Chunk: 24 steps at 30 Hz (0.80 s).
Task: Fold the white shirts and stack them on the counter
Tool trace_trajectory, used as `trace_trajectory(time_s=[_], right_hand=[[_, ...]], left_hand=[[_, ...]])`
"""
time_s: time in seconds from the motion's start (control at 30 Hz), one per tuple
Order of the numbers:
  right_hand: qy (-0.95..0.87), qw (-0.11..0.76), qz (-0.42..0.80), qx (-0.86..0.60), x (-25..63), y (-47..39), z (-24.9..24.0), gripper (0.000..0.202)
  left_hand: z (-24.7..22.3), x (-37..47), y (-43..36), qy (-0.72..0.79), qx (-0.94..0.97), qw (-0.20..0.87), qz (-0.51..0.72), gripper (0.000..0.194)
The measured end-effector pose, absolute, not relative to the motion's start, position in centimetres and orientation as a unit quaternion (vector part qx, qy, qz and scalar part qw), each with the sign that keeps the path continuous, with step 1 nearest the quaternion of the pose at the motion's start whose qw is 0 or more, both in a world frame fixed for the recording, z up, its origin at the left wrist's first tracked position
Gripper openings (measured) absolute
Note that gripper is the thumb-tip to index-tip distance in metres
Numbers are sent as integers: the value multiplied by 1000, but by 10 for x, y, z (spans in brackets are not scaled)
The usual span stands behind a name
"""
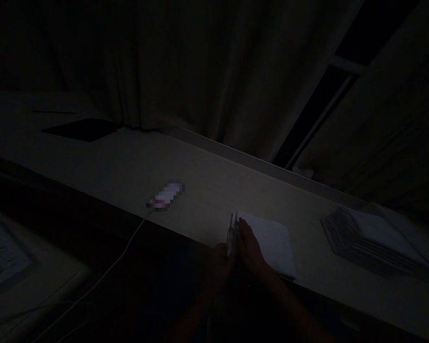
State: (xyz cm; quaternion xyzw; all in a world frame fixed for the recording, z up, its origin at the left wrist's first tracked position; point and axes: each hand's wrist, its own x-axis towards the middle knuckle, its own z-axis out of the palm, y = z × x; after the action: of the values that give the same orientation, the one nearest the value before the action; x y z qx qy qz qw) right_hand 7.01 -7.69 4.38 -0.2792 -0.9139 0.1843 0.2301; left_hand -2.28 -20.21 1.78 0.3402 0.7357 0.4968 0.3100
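Note:
The light is very dim. My left hand is closed round the lower end of a thin whitish item, perhaps folded paper, seen nearly edge-on and upright. Flat against its right side lies my right hand, with the fingers stretched out and pointing away from me. Just right of that hand, a white sheet or booklet rests at the table's front edge, partly covered by the hand and forearm. Whether the upright item is joined to it I cannot tell.
A blurred phone-like device with a white cable lies left on the long table. Stacked papers or booklets stand right. A dark flat object lies far left. Curtains hang behind; another surface is lower left.

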Motion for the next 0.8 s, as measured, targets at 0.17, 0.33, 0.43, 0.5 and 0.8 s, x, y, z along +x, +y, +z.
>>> trace_trajectory(time_s=[0.17, 0.33, 0.43, 0.5, 0.8], right_hand=[[-817, 310, 177, -453, 157, -32, 41, 64], [-712, 316, 245, -578, 217, -12, 36, 67], [-683, 331, 268, -594, 222, -8, 28, 63], [-667, 340, 283, -600, 222, -4, 23, 62], [-641, 359, 359, -576, 219, 6, 22, 54]], left_hand=[[32, -29, -187, 796, 415, 173, 405, 44], [48, -45, -144, 819, 438, 227, 291, 52], [48, -58, -124, 813, 449, 255, 270, 44], [45, -66, -117, 805, 456, 271, 265, 38], [46, -79, -118, 788, 447, 314, 283, 25]])
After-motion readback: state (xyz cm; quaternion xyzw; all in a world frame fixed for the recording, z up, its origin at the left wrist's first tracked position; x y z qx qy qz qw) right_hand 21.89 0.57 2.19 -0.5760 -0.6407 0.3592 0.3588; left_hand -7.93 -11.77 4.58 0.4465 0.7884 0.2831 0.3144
